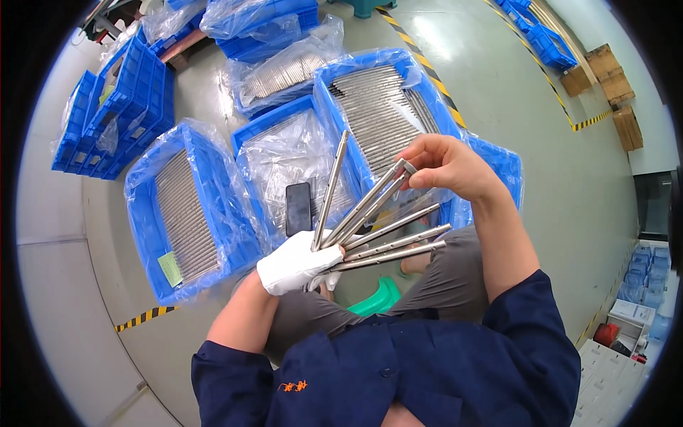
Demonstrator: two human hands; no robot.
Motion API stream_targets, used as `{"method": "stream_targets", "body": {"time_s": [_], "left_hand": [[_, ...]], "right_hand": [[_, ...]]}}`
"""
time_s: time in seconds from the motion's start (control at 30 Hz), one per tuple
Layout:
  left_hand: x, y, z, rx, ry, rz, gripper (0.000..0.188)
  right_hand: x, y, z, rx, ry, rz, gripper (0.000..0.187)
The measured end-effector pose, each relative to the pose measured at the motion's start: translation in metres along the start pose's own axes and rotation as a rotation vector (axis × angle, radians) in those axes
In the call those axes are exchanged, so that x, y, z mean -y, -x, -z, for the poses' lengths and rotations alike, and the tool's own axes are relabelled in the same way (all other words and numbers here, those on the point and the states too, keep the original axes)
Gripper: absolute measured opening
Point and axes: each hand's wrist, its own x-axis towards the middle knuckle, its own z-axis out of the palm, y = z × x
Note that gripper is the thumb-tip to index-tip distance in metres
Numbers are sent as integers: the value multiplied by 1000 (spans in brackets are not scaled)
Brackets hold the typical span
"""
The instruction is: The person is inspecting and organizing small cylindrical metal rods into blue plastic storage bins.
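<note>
My left hand [293, 267], in a white glove, is closed round several slim silver metal rods [364, 208]. They fan out from it, one pointing away from me and the others to the right; small holes show along some of them. Bare, my right hand [454, 169] pinches a small grey metal piece [408, 167] between thumb and fingers. This piece sits at the far end of one or two of the rods; whether it is fitted on or only touching, I cannot tell. A black phone [299, 208] lies on plastic film just beyond my left hand.
Blue crates lined with clear film hold rows of similar rods: one crate [151, 262] at left, another [326, 97] beyond my right hand. Stacked blue crates [158, 99] stand far left. A green plastic stool [377, 299] shows below my hands. Wooden blocks [609, 73] stand far right.
</note>
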Motion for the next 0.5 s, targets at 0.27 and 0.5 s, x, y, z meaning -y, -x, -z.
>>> {"method": "stream_targets", "body": {"time_s": [0.27,0.5], "left_hand": [[4,-1,0,17,-22,-11,31],[-3,-1,-5,34,-64,15,32]], "right_hand": [[4,6,11,-115,-108,96,28],[3,4,3,70,-151,124,34]]}}
